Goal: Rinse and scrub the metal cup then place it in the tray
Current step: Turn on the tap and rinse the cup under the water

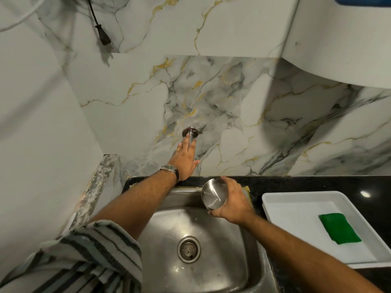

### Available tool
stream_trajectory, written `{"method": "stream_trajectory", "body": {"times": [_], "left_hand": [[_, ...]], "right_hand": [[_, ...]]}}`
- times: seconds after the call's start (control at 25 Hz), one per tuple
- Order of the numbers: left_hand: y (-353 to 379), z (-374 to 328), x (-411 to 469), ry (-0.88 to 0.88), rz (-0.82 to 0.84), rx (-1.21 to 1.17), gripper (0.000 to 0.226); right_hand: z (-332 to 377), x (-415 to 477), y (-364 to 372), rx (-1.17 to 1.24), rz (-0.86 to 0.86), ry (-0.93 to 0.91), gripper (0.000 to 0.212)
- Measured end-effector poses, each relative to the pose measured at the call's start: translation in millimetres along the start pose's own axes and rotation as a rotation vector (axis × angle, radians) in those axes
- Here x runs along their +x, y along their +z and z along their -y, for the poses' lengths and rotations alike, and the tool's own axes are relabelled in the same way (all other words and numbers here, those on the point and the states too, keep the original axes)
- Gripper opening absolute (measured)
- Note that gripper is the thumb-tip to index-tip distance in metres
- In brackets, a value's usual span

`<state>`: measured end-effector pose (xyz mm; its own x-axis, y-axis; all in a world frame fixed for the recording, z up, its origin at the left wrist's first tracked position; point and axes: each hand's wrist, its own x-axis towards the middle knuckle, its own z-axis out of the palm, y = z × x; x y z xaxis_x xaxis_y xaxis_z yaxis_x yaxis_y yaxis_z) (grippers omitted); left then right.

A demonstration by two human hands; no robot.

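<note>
My right hand (231, 203) grips a shiny metal cup (212, 195) from its right side and holds it tilted over the back right part of the steel sink (243, 250). My left hand (185, 158) reaches up the marble wall with flat, spread fingers that touch the wall-mounted tap (190, 133). The tap's handle and spout are hidden behind that hand. No water stream is visible. A white tray (296, 210) lies on the black counter right of the sink, and a green scrub sponge (339, 228) rests in it.
The sink drain (189, 249) sits in the middle of the basin. A black power plug (103, 38) hangs on the wall at upper left. A white appliance (342, 39) juts from the upper right. A side wall stands close on the left.
</note>
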<state>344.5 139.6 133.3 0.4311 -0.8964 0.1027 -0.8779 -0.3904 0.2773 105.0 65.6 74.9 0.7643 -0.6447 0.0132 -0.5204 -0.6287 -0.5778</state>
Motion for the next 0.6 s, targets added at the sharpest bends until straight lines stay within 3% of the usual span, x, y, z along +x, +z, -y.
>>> {"method": "stream_trajectory", "body": {"times": [0.12, 0.4, 0.48, 0.6], "left_hand": [[2, -2, 0, 0.001, -0.013, 0.034, 0.093], [5, -11, -4, -0.079, -0.061, -0.016, 0.092], [5, -17, -9, -0.106, -0.096, -0.165, 0.095], [12, -36, -18, -0.258, -0.223, -0.671, 0.096]], "right_hand": [[-13, -26, 22, 0.112, -0.044, 0.07, 0.135], [-12, -60, 50, 0.23, -0.035, 0.002, 0.129], [-17, -61, 36, 0.247, -0.058, 0.01, 0.129], [-33, -59, 8, 0.241, -0.077, -0.012, 0.13]]}}
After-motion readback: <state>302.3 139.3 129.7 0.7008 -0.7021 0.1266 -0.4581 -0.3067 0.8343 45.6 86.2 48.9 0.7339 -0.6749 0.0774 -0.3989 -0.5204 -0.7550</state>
